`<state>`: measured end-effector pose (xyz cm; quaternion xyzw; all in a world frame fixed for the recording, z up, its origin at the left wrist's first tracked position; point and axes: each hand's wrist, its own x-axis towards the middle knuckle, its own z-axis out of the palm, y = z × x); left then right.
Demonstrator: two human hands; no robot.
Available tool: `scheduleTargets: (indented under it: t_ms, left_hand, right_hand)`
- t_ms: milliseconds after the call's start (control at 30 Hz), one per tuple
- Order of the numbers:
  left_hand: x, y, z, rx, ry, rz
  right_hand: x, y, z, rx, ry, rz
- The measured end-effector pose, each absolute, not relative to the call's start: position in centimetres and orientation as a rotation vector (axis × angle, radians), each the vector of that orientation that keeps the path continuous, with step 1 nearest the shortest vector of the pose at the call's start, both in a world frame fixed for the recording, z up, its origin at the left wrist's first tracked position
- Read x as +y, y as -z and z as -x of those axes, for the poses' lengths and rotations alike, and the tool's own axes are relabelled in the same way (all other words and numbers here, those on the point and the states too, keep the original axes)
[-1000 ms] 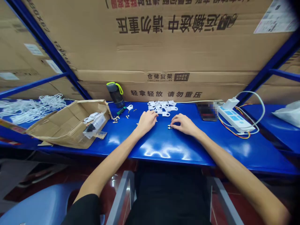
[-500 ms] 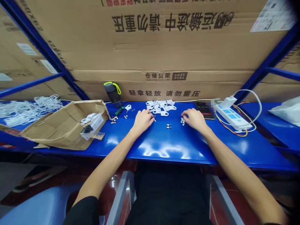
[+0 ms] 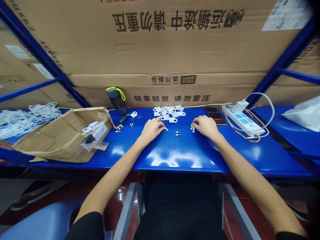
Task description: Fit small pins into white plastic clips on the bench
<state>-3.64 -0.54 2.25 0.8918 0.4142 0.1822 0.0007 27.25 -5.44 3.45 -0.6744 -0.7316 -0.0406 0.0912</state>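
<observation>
My left hand [image 3: 152, 129] rests low over the blue tabletop [image 3: 180, 150], its thumb and fingertips pinched together at a small brass-coloured strip [image 3: 166, 129]. Over to the right, my right hand [image 3: 206, 126] has curled fingers touching a little cluster of small white pieces [image 3: 192, 129]; what is between the fingertips is too small to make out. Two small pins with white and metal parts [image 3: 177, 133] lie side by side between the hands. Behind them is a loose pile of white plastic parts with round holes [image 3: 168, 113].
On the left stand an open cardboard box [image 3: 60, 133] and a dark bottle [image 3: 117, 101]. A green-handled screwdriver [image 3: 124, 119] and small brass bits [image 3: 118, 128] lie nearby. At right are a phone [image 3: 215, 115] and a white power strip [image 3: 245, 123]. Large cartons [image 3: 175, 60] wall off the back.
The view has shifted slightly. My left hand has moved a little to the right with the brass-coloured strip at its fingertips. The right fingers have closed in at the white pieces.
</observation>
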Motion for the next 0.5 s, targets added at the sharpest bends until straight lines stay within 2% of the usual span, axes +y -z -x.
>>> scheduleTargets:
  t_ms: [500]
  left_hand:
    - [-0.08, -1.64, 3.37, 1.116, -0.564, -2.738]
  right_hand:
    - [-5.35, -3.2, -26.67, -2.181, 0.136, 1.999]
